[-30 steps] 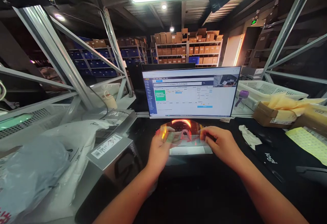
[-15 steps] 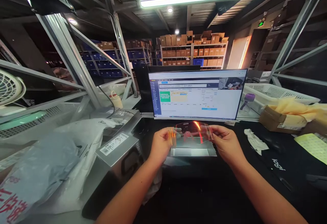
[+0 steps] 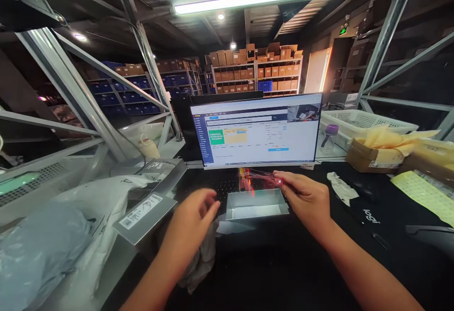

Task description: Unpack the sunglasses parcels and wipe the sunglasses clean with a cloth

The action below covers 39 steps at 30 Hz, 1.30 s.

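Observation:
My right hand (image 3: 307, 195) pinches one end of a pair of red-orange tinted sunglasses (image 3: 257, 177), turned edge-on in front of the monitor. Their far end catches orange light, and the frame's details are hard to make out. My left hand (image 3: 193, 216) is off the glasses, fingers curled and apart, holding nothing. Between the hands, an open silver-grey box (image 3: 257, 204) stands on the black desk mat. Under my left wrist a crumpled grey cloth or pouch (image 3: 200, 266) lies partly hidden. Left of that hand is a grey box with a white label (image 3: 142, 210).
A monitor (image 3: 255, 136) stands behind the hands. Plastic mailing bags (image 3: 46, 240) are piled at left. To the right lie a crumpled white wrapper (image 3: 342, 188), yellow bubble wrap (image 3: 423, 197) and a cardboard box (image 3: 371, 155), near a purple-capped bottle (image 3: 329, 136) and white basket (image 3: 372, 120).
My left hand has let go of the sunglasses and drawn back to the left and down. The glasses have turned edge-on in my right hand. The view has swung slightly right.

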{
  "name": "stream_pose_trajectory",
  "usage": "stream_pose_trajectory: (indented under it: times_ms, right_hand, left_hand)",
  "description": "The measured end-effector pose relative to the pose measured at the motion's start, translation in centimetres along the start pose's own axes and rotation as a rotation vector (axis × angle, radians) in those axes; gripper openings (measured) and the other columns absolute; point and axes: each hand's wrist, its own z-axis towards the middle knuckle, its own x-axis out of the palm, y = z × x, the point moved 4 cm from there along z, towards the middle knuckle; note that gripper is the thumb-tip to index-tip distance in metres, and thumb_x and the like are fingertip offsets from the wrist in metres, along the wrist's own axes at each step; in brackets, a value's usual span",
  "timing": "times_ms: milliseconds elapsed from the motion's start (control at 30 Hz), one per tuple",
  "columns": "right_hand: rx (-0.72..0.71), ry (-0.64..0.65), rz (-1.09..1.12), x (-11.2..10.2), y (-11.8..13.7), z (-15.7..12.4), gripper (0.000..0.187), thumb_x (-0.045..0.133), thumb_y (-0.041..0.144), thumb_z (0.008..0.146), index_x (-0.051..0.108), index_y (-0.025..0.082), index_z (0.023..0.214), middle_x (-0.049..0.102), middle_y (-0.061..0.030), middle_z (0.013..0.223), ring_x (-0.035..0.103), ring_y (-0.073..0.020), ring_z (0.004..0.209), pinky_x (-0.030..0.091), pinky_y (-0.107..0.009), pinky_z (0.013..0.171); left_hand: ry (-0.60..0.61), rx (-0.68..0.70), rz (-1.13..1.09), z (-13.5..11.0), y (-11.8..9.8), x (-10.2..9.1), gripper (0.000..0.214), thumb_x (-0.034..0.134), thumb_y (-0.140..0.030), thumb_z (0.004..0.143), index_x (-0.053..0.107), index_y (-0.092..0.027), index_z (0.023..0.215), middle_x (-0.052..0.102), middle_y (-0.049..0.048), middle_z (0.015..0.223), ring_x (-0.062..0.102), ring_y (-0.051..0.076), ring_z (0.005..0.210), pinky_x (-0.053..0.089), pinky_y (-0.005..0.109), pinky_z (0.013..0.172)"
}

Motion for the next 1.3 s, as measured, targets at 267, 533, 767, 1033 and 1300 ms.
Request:
stream_pose_trajectory:
  times_ms: [267,533,767,1033,1300]
  right_hand:
    - [0.013,0.076,0.106,1.1,0.3,-0.3,0.022,0.066,0.016,0.089,0.080,0.029,0.100,0.079,-0.0010,0.101,0.076,-0.0222,0.094,0.064,-0.036,0.085]
    - [0.406,0.276,0.642,4.2,-2.5,-1.6,0.010,0.075,0.031,0.083,0.081,0.026,0.089,0.080,-0.0032,0.098,0.076,-0.0248,0.096,0.064,-0.041,0.087]
    - [0.713,0.103,0.817,4.4,-6.7,-1.5,0.033,0.092,0.033,0.061,0.079,0.021,0.088,0.080,-0.0050,0.085,0.074,-0.0193,0.073,0.062,-0.031,0.069]
    - [0.735,-0.024,0.802,1.8,-8.3,-0.6,0.035,0.095,0.029,0.056,0.079,0.020,0.086,0.078,-0.0037,0.081,0.074,-0.0169,0.073,0.062,-0.026,0.068]
    - [0.782,-0.070,0.707,-0.1,-8.2,-0.2,0.037,0.095,0.036,0.057,0.078,0.018,0.085,0.075,-0.0013,0.076,0.074,-0.0132,0.071,0.064,-0.018,0.066]
  left_hand:
    - [0.338,-0.260,0.170,-7.5,6.3,3.8,0.033,0.041,-0.049,0.093,0.058,-0.022,0.085,0.070,0.0073,0.093,0.066,0.026,0.088,0.043,0.034,0.077]
    - [0.306,-0.323,0.050,-6.3,8.5,7.7,0.052,0.030,-0.056,0.096,0.063,-0.021,0.078,0.073,0.0113,0.086,0.068,0.029,0.085,0.044,0.033,0.074]
    - [0.255,-0.310,0.020,-5.5,8.7,8.3,0.013,0.057,-0.026,0.083,0.068,-0.019,0.082,0.074,0.0066,0.085,0.068,0.024,0.082,0.042,0.028,0.069]
    - [0.026,-0.176,0.122,-4.9,4.4,1.5,0.018,0.042,-0.026,0.095,0.059,-0.021,0.090,0.061,0.0069,0.102,0.060,0.023,0.096,0.045,0.032,0.084]
    - [0.070,-0.016,0.202,-5.2,2.0,1.0,0.013,0.048,-0.016,0.092,0.060,-0.021,0.094,0.061,0.0057,0.101,0.061,0.022,0.095,0.048,0.034,0.086]
